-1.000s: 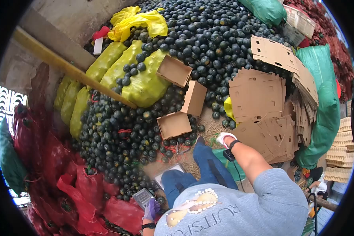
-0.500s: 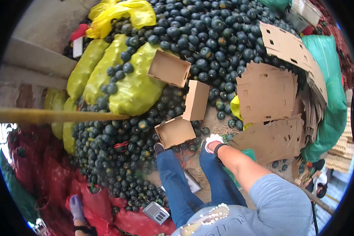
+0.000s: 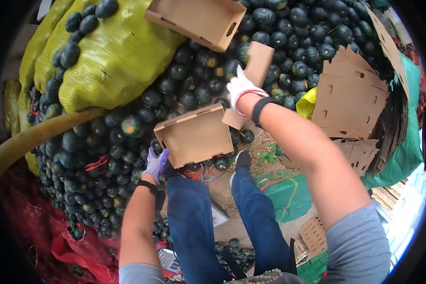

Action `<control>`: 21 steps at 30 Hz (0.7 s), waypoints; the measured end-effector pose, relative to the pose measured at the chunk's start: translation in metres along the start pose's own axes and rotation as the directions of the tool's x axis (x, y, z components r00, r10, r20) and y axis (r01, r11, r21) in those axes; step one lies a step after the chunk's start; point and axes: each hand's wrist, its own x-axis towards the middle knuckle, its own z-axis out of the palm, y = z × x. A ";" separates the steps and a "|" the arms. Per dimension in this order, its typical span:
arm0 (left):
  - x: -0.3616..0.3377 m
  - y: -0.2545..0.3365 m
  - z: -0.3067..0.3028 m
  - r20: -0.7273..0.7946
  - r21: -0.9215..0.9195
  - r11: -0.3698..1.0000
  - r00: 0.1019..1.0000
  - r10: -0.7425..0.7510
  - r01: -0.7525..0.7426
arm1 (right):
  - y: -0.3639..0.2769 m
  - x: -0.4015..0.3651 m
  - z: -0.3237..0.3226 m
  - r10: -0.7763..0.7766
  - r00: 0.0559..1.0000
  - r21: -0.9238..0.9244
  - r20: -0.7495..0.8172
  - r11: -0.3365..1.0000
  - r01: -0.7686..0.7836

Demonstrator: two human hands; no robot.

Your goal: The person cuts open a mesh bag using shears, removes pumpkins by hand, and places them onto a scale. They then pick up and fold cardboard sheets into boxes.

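My right hand (image 3: 241, 90), in a white glove with a red cuff, reaches forward across the middle of a narrow cardboard box (image 3: 259, 64), its fingers stretched apart toward the dark green squashes (image 3: 177, 72). My left hand (image 3: 156, 163) wears a pale purple glove. Its fingers are spread at the near left corner of an open, shallow cardboard box (image 3: 194, 135), which lies in front of my feet. Another open cardboard box (image 3: 199, 21) rests farther up on the pile, beside a yellow-green mesh sack (image 3: 118, 57).
Flattened cardboard sheets (image 3: 350, 97) stand stacked at the right, against green sheeting (image 3: 402, 156). A yellow pole (image 3: 47, 132) juts in from the left. Red mesh sacks (image 3: 38, 232) lie at lower left, near a calculator (image 3: 169, 259). A green crate (image 3: 288, 196) is by my right leg.
The view has moved closer to the boxes. My left hand has come from the lower left to the open box, and my right hand has reached forward from beside my foot to the narrow box.
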 end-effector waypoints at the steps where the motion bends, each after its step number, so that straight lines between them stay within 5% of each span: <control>1: 0.026 -0.033 0.025 -0.071 -0.084 0.996 0.997 -0.025 0.019 | -0.004 -0.011 0.010 -0.054 0.999 -0.081 -0.003 0.995 0.053; 3: 0.029 -0.046 0.050 -0.084 -0.453 0.890 0.993 -0.087 0.040 | 0.002 -0.032 0.033 -0.197 0.940 0.120 0.277 0.978 0.170; 5: 0.021 -0.032 0.052 -0.060 -0.389 0.919 0.994 -0.092 0.061 | 0.013 -0.088 0.029 -0.186 0.959 0.441 0.212 0.894 0.076; 8: 0.042 -0.051 0.071 -0.047 -0.351 0.936 0.999 0.017 -0.032 | 0.033 -0.138 0.019 0.179 0.965 0.633 -0.191 0.774 -0.018; 10: 0.054 -0.062 0.083 0.000 -0.399 0.912 0.994 0.106 -0.097 | 0.050 -0.134 -0.005 0.455 0.730 0.685 -0.510 0.728 0.025; 11: 0.058 -0.068 0.090 -0.120 -0.274 0.943 0.979 0.162 -0.190 | 0.062 -0.116 -0.018 0.541 0.560 0.682 -0.627 0.729 0.059; 13: 0.051 -0.052 0.078 0.060 -0.237 0.971 0.998 0.000 0.014 | 0.094 -0.061 -0.043 0.482 0.388 0.508 -0.786 0.860 -0.041; 15: 0.052 -0.050 0.080 0.042 -0.321 0.946 0.999 -0.020 0.032 | 0.114 0.011 -0.096 0.637 0.559 0.749 -0.531 0.661 -0.042; 17: 0.041 -0.045 0.077 0.036 -0.385 0.921 0.998 -0.053 0.063 | 0.104 0.088 -0.100 0.539 0.556 0.708 -0.633 0.694 0.132; 21: 0.006 -0.036 0.046 -0.034 -0.300 0.953 0.998 -0.050 0.037 | 0.053 0.140 -0.090 0.602 0.642 0.675 -0.476 0.717 -0.172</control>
